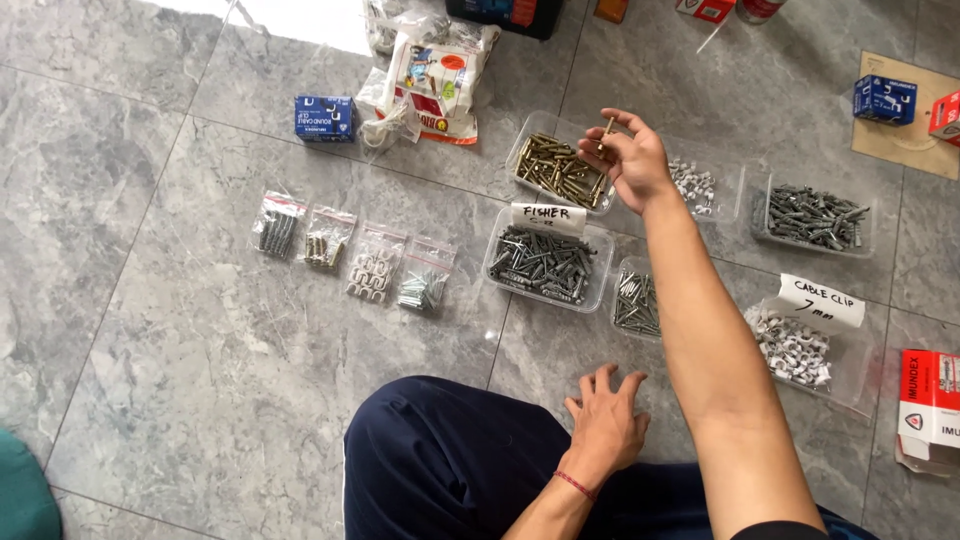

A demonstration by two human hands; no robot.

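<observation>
My right hand (632,152) reaches out over the floor and pinches a brass-coloured screw (607,131) between its fingertips, just above a clear tray of brass screws (556,170). My left hand (606,420) rests flat on the grey tile beside my knee in dark blue trousers (440,460), fingers spread, holding nothing. A clear tray of grey wall plugs (544,264) lies between the two hands.
Several clear trays hold silver screws (636,302), white cable clips (792,348), grey plugs (815,216) and small white clips (692,184). Small zip bags (352,252) of fasteners lie in a row at left. Blue boxes (324,117), a red-white box (930,398) and plastic bags (432,75) ring the area.
</observation>
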